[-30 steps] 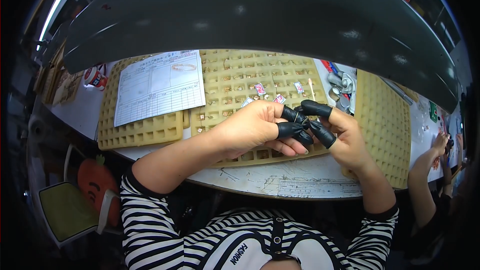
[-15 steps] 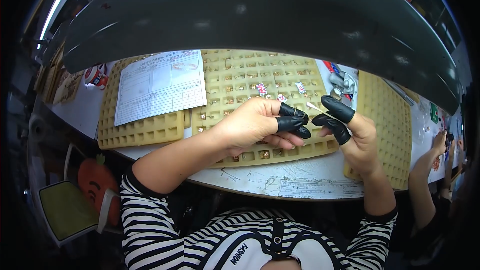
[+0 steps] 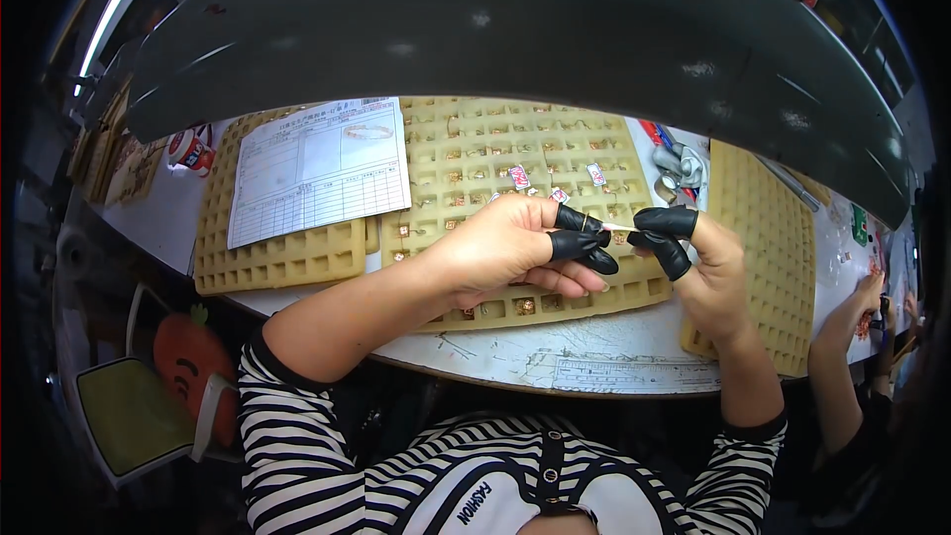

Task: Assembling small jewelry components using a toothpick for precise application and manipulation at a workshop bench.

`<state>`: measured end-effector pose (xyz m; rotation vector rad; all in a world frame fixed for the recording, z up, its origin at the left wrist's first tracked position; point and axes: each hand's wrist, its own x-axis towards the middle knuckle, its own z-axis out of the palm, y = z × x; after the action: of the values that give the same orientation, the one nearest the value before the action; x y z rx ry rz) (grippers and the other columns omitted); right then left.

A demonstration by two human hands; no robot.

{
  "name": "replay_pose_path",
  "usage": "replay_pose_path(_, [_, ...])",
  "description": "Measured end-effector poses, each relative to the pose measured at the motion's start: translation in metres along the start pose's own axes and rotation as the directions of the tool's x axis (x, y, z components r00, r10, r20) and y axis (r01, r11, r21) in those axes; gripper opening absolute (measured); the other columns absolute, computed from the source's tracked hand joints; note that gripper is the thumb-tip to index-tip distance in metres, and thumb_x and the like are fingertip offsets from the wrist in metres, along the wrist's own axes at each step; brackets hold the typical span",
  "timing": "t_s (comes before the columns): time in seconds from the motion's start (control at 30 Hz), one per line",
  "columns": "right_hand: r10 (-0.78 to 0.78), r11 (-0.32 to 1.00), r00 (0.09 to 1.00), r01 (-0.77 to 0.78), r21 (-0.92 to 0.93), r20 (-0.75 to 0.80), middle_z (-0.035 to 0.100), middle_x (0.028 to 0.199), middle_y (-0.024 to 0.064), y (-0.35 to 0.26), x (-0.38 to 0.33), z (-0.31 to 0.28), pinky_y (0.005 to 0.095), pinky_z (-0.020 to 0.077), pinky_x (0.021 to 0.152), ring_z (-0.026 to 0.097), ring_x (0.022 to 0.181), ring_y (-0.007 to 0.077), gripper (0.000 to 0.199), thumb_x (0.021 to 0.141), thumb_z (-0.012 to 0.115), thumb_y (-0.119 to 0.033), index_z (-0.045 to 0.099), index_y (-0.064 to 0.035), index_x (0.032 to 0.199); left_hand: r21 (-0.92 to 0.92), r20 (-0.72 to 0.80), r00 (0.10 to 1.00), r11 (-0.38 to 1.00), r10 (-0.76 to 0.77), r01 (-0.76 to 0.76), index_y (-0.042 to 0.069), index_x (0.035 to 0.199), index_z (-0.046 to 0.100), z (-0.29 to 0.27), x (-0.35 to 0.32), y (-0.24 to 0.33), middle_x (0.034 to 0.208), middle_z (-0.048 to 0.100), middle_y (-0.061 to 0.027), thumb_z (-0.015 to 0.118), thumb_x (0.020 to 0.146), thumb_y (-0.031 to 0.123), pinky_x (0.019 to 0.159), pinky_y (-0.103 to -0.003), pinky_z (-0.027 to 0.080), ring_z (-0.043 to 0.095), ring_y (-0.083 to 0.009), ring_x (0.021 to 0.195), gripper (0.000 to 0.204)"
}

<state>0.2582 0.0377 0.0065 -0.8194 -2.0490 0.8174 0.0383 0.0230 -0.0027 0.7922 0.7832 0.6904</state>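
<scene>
Black finger cots cover the thumb and some fingertips of both hands. My left hand (image 3: 505, 243) is closed in a pinch on a small, thin gold-coloured ring (image 3: 587, 223), partly hidden by the fingertips. Between the thumb and index finger of my right hand (image 3: 711, 272) is a cotton swab (image 3: 620, 228), its tip against or very close to the ring. Both hands hover over a yellowish compartment tray (image 3: 639, 292) whose pockets hold several small gold-coloured jewellery pieces (image 3: 525, 306). Small printed tags (image 3: 595, 174) lie farther back on it.
A printed form (image 3: 317, 173) covers part of a second tray (image 3: 282, 263) at left. Another compartment tray (image 3: 758, 267) stands at right, near a grey metal object (image 3: 684, 170). A dark lamp hood (image 3: 515, 30) overhangs the bench. Another person's arm (image 3: 840, 347) is at far right.
My right hand has tipped the cotton swab down and left, bringing its tip to the ring. My left hand has barely moved. The other person's hand at far right has shifted slightly.
</scene>
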Motion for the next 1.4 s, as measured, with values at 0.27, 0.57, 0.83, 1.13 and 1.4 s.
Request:
replay_pose_path(0.27, [-0.001, 0.999, 1.000, 0.002, -0.036, 0.024, 0.062, 0.081, 0.0124, 0.0013, -0.0001, -0.0002, 0.0281, 0.0478, 0.066, 0.061, 0.073, 0.0197, 0.020, 0.075, 0.057, 0.009, 0.062, 0.0033, 0.093, 0.023, 0.024, 1.000, 1.000, 0.012, -0.012, -0.001, 0.110, 0.056, -0.0017, 0.0014, -0.0018, 0.099, 0.062, -0.0177, 0.049, 0.091, 0.011, 0.073, -0.027, 0.055, 0.065, -0.0230, 0.086, 0.023])
replay_pose_path(0.57, [0.123, 0.989, 0.991, -0.126, 0.071, 0.043, 0.062, 0.080, 0.0105, 0.0017, -0.0008, -0.0009, 0.0252, 0.0503, 0.063, 0.061, 0.069, 0.0146, 0.021, 0.077, 0.051, 0.010, 0.060, 0.0046, 0.095, 0.030, 0.014, 1.000, 0.999, 0.014, -0.014, -0.001, 0.110, 0.056, -0.0009, -0.0003, -0.0007, 0.099, 0.062, -0.0178, 0.048, 0.092, 0.010, 0.073, -0.027, 0.055, 0.065, -0.0231, 0.086, 0.023])
replay_pose_path(0.83, [0.192, 0.933, 0.977, -0.212, 0.292, 0.097, 0.062, 0.083, 0.0075, 0.0059, -0.0001, 0.0011, 0.0231, 0.0506, 0.061, 0.060, 0.072, 0.0122, 0.018, 0.082, 0.050, 0.007, 0.059, 0.0039, 0.098, 0.096, 0.020, 0.999, 0.995, 0.037, -0.039, 0.001, 0.111, 0.056, -0.0038, 0.0001, -0.0038, 0.099, 0.063, -0.0147, 0.050, 0.091, 0.013, 0.073, -0.025, 0.054, 0.065, -0.0201, 0.086, 0.024])
replay_pose_path(1.13, [0.190, 0.927, 0.977, -0.210, 0.311, 0.094, 0.061, 0.083, 0.0084, 0.0027, -0.0013, 0.0000, 0.0231, 0.0507, 0.059, 0.060, 0.068, 0.0120, 0.017, 0.083, 0.050, 0.006, 0.059, 0.0043, 0.097, 0.142, 0.000, 0.999, 0.989, 0.044, -0.044, 0.002, 0.107, 0.058, 0.0003, -0.0018, -0.0002, 0.096, 0.064, -0.0132, 0.052, 0.091, 0.016, 0.073, -0.025, 0.053, 0.065, -0.0189, 0.085, 0.023])
replay_pose_path(1.4, [0.235, 0.906, 0.970, -0.240, 0.348, 0.057, 0.060, 0.084, 0.0076, 0.0037, -0.0016, -0.0004, 0.0204, 0.0482, 0.062, 0.056, 0.070, 0.0095, 0.028, 0.085, 0.042, 0.008, 0.057, 0.0021, 0.108, 0.145, 0.020, 0.999, 0.988, 0.048, -0.050, 0.002, 0.108, 0.057, -0.0003, -0.0004, -0.0038, 0.096, 0.064, -0.0134, 0.051, 0.091, 0.015, 0.074, -0.026, 0.053, 0.065, -0.0190, 0.085, 0.022])
